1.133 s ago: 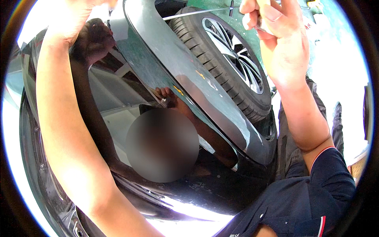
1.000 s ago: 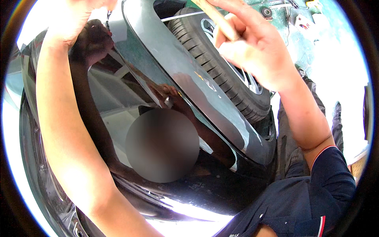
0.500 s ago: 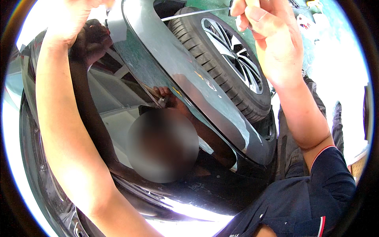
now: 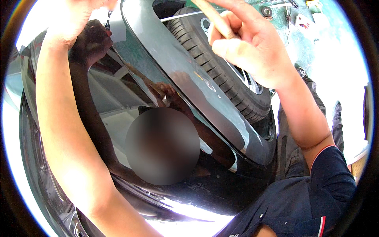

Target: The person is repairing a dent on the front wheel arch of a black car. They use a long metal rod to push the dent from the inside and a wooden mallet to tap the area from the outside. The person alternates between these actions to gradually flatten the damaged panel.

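My left hand (image 4: 77,17) is at the upper left, its fingers pressed together and partly cut off by the frame's top edge. Below them a slim, dark-tipped tool (image 4: 107,21) points down to the glossy black car panel (image 4: 118,85); its upper part is out of view. Closed round a pale wooden stick-like handle (image 4: 215,19), my right hand (image 4: 250,49) is above the wheel (image 4: 221,67). The handle slants up to the top edge, so its far end is hidden. Both arms are mirrored in the panel.
A grey car fender (image 4: 177,59) curves beside the black panel, with small yellow marks on it. Behind the right hand runs a thin metal rod (image 4: 179,16). Cables and a small round black object (image 4: 267,12) lie on the green floor (image 4: 300,43).
My right hand has moved left and slightly down, and its wooden handle has come into clearer view. The left hand has stayed nearly still; more of its slim tool shows.
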`<action>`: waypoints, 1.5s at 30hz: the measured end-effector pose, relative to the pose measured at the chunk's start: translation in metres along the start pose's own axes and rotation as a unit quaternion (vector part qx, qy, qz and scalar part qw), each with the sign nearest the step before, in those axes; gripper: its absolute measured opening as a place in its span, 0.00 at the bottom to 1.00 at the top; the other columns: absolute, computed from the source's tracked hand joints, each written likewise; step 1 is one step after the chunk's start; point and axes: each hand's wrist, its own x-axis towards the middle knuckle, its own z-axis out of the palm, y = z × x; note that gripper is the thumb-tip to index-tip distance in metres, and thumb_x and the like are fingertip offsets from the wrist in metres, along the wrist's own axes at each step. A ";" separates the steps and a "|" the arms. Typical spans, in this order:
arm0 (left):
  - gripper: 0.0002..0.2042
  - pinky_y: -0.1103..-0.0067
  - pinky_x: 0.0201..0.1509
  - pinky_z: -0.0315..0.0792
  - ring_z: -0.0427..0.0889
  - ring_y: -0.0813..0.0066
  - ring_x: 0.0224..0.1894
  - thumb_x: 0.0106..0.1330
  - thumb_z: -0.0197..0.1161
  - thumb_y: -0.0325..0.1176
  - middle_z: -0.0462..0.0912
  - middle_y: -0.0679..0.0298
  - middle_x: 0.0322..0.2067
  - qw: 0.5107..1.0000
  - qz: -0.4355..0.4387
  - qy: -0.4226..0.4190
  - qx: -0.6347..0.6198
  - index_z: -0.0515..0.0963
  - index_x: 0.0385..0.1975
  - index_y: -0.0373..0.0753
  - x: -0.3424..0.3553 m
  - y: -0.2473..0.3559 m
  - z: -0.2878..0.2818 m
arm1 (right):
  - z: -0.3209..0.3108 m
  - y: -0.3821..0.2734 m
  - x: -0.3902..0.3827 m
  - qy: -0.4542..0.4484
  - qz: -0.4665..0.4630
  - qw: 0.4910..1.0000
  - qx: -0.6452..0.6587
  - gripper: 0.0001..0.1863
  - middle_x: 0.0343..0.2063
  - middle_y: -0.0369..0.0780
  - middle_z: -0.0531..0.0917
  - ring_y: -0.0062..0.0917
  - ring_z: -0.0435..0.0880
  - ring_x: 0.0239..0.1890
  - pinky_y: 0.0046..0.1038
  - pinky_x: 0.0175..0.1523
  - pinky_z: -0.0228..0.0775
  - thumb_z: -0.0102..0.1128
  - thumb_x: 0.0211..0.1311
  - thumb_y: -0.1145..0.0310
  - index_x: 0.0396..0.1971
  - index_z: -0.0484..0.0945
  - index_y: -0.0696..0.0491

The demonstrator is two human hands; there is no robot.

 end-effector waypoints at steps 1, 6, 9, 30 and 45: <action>0.03 0.79 0.41 0.73 0.80 0.76 0.32 0.62 0.68 0.23 0.83 0.64 0.29 1.000 -0.002 0.015 0.003 0.81 0.33 0.33 0.000 -0.001 0.001 | -0.009 -0.006 -0.009 -0.020 0.099 0.990 0.095 0.28 0.38 0.38 0.82 0.19 0.80 0.35 0.25 0.36 0.72 0.57 0.63 0.76 0.65 0.69 0.56; 0.04 0.79 0.41 0.73 0.80 0.76 0.32 0.62 0.68 0.23 0.83 0.64 0.29 1.000 -0.006 -0.022 0.003 0.81 0.34 0.33 0.002 0.005 0.000 | -0.023 -0.026 -0.020 0.043 0.268 0.918 0.288 0.35 0.35 0.38 0.80 0.16 0.75 0.34 0.19 0.38 0.68 0.58 0.62 0.77 0.71 0.61 0.55; 0.04 0.80 0.41 0.73 0.80 0.77 0.32 0.62 0.69 0.24 0.83 0.64 0.29 1.000 -0.005 -0.008 -0.005 0.81 0.34 0.33 -0.005 0.007 0.005 | -0.031 -0.034 -0.023 -0.108 0.366 0.897 0.221 0.36 0.36 0.38 0.80 0.16 0.75 0.33 0.20 0.38 0.68 0.60 0.62 0.78 0.71 0.61 0.55; 0.04 0.79 0.40 0.73 0.80 0.74 0.31 0.61 0.68 0.21 0.83 0.63 0.30 0.999 0.009 -0.014 -0.035 0.81 0.34 0.33 0.001 -0.006 -0.001 | -0.031 -0.032 -0.025 -0.104 0.343 0.885 0.299 0.38 0.35 0.37 0.80 0.17 0.77 0.34 0.20 0.37 0.70 0.59 0.62 0.79 0.72 0.58 0.55; 0.04 0.78 0.42 0.73 0.80 0.74 0.31 0.60 0.68 0.23 0.83 0.63 0.29 0.999 0.022 0.019 -0.024 0.81 0.32 0.33 -0.004 0.003 0.003 | -0.023 -0.033 -0.023 0.048 0.289 0.903 0.314 0.37 0.35 0.36 0.78 0.16 0.74 0.33 0.17 0.37 0.67 0.59 0.63 0.80 0.73 0.58 0.54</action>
